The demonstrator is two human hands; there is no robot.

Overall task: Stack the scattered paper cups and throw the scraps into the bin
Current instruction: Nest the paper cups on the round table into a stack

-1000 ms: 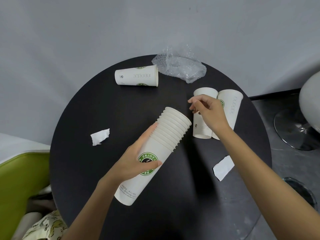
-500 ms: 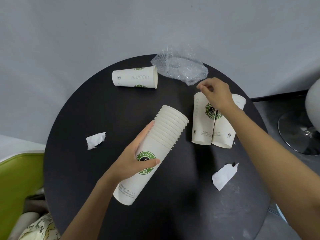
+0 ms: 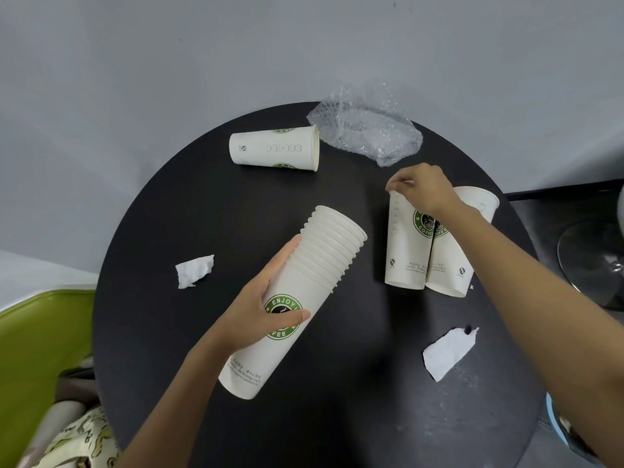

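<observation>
Thin paper, so cup at table right side, touching 2nd cup, prob. light & crushable: R hand pinches its rolled rim, stiffest pt; L hand clasps stack mid-table.

Your left hand grips the stack mid-frame; your right hand pinches a cup rim at right.

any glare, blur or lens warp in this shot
Head view: wide-angle warp bows the table edge; light soft and even; small glints on the bubble wrap; print on the cup stack sharp, left hand and right hand unblurred.
</observation>
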